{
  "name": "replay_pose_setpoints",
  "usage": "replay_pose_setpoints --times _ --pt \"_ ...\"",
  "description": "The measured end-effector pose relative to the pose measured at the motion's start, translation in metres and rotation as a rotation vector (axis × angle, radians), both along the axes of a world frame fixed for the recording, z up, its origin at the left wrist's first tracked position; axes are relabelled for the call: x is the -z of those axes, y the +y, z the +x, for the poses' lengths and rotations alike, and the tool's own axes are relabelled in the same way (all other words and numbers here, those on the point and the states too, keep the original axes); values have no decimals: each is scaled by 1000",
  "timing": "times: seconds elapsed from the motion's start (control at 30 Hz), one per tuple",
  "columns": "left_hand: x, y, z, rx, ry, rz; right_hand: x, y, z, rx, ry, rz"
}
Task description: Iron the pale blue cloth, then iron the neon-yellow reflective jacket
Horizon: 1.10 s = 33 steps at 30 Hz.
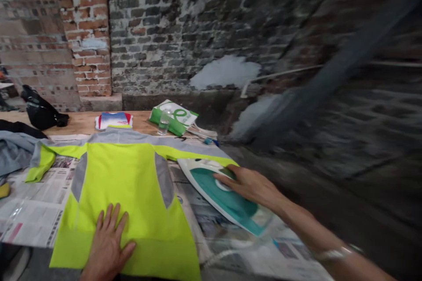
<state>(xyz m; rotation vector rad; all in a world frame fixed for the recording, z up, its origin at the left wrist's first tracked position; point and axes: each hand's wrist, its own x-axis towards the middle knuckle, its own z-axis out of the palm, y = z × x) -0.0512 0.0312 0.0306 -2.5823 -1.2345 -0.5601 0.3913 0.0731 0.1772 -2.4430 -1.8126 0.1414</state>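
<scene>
- The right hand (249, 185) closes over the top of the iron (231, 202), fingers curled round its handle in a firm hold.
- The iron is smooth white and teal plastic and tapers to a point. It sits at lower right, just beside the shirt.
- The left hand (110, 241) lies open and flat, fingers spread, holding nothing, on the lower part of the shirt.
- The shirt (121, 184) is thin neon-yellow fabric with grey panels, spread open at lower centre with its sleeves out, unfolded.
- Newspaper (33, 215) lies under it, and a cord (227, 252) curves across the sheets below the iron.
- A folded shirt (114, 120), striped white, blue and red, lies at upper centre on the wooden table (82, 123).
- Beside it stand a clear glass (163, 123) and a green-and-white bag (173, 116).
- A black bag (41, 109) sits at far left, before a rough brick wall (82, 22).
</scene>
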Motion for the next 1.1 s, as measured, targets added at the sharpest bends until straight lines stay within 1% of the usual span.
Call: replay_pose_setpoints --times 0.07,0.13,0.23,0.3,0.37,0.43,0.5,0.57,0.63,0.7,0.77,0.83,0.9,1.0,1.1 --pt "-2 -1 2 -7 4 -28 -11 -13 -10 -23 14 19" --pt "-5 -2 5 -14 7 -43 -22 -18 -28 -97 41 18" --pt "-5 -6 7 -6 -10 -57 -33 -13 -74 -245 88 5" --pt "-2 -11 6 -17 -48 -59 -32 -3 -114 -360 126 -21" --pt "1 -18 1 -47 -104 -48 -24 9 -155 -458 141 -73" --pt "3 -25 -9 -68 -164 -45 -16 19 -189 -502 89 -114" --pt "1 -30 -20 -85 -232 -57 -11 28 -211 -527 26 -150" --pt "-5 -29 -31 -116 -307 -59 -10 34 -220 -576 15 -188" --pt "-11 -23 -38 -157 -370 -31 -11 39 -219 -618 39 -217" --pt "-14 -12 -37 -190 -402 12 -11 42 -217 -600 38 -225" --pt "-14 -1 -29 -204 -403 56 -9 43 -217 -534 20 -234" --pt "-10 7 -15 -189 -379 83 -7 43 -219 -476 -2 -232" --pt "-2 10 3 -149 -329 74 -6 44 -222 -448 -25 -220" --pt "12 4 26 -54 -231 29 -5 48 -223 -450 -50 -202" --pt "22 -3 34 0 -149 16 -5 63 -220 -467 -66 -184"
